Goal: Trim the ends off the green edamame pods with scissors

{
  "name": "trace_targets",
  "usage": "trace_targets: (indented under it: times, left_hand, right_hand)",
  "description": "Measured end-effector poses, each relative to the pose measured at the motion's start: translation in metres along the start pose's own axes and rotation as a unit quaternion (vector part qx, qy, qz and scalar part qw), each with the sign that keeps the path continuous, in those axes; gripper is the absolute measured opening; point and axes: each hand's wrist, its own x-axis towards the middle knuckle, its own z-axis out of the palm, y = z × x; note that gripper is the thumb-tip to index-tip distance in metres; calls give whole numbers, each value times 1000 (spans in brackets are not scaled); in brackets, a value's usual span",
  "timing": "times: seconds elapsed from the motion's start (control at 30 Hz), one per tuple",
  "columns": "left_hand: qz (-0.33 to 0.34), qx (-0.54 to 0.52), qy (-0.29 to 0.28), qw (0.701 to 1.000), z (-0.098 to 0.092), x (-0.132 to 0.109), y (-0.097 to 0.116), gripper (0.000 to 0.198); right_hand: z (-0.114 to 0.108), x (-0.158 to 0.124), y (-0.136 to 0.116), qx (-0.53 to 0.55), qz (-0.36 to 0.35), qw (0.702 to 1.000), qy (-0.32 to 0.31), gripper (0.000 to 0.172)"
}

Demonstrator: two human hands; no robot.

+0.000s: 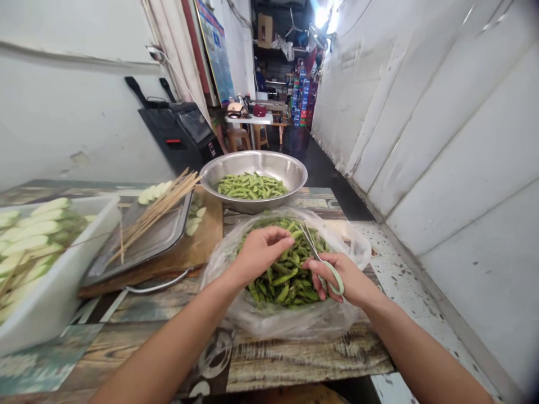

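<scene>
Pinching a green pod (297, 234) at its fingertips (288, 242), the left hand (263, 251) faces scissors (314, 248) gripped by the right hand (348, 273).

Green pods (284, 279), pale-green scissor handles (338, 278)

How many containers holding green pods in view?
2: the metal bowl toward the table's far edge, and the plastic bag in front of it, nearer the camera. Others could be hidden.
</scene>
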Motion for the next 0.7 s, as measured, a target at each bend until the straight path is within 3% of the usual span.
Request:
trace_targets:
  times: [0.2,0.37,0.7]
  left_hand:
    - [37,26,-20,999,-3,-2,-2,28]
    - [18,4,23,1000,-2,-3,-3,29]
    - [34,43,-29,998,-6,-4,-7,25]
  right_hand:
    - [3,-1,-2,-7,4,1000,-4,42]
    - [6,0,0,8,1,1000,3,42]
    - [9,0,-1,-71,6,997,12,40]
